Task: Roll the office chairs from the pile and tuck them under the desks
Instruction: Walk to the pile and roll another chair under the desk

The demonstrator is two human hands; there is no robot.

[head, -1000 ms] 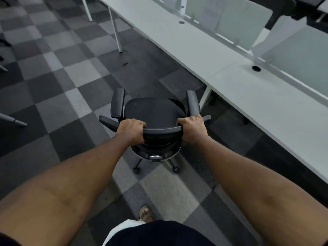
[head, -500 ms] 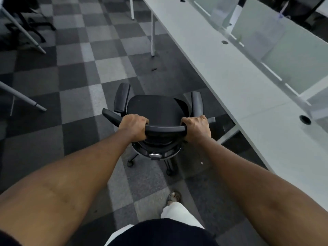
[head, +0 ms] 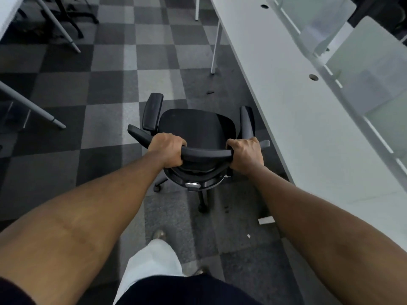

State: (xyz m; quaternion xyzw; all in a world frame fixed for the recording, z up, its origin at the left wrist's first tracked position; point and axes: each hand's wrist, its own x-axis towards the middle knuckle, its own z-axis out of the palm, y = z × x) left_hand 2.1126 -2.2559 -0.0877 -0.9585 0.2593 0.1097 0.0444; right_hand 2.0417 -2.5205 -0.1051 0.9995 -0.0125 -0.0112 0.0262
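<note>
- The chair (head: 196,128) has rolled further along the desk (head: 286,111) since a moment ago. The white desk leg (head: 214,47) ahead is now nearer, and the slanted leg that was beside the chair's right side is no longer in sight.
- Both hands keep the same grip as before.
- The left hand (head: 168,150) is curled tightly around the left part of the top bar of the backrest (head: 207,153), with the knuckles up.
- The right hand (head: 246,154) is wrapped around the right end of the same bar.
- The chair stands on the checkered carpet (head: 105,89) with its seat facing away from the person. Its right armrest (head: 246,123) is just beside the desk edge, and it is not under the desk.
- Two wheels (head: 202,208) show below the seat.
- Frosted divider panels (head: 363,69) stand along the far side of the desk, and there is a round cable hole (head: 313,77) in the top.
- A small white scrap (head: 266,220) lies on the floor near the right forearm.
- Grey legs of another desk (head: 33,106) are at the left.
</note>
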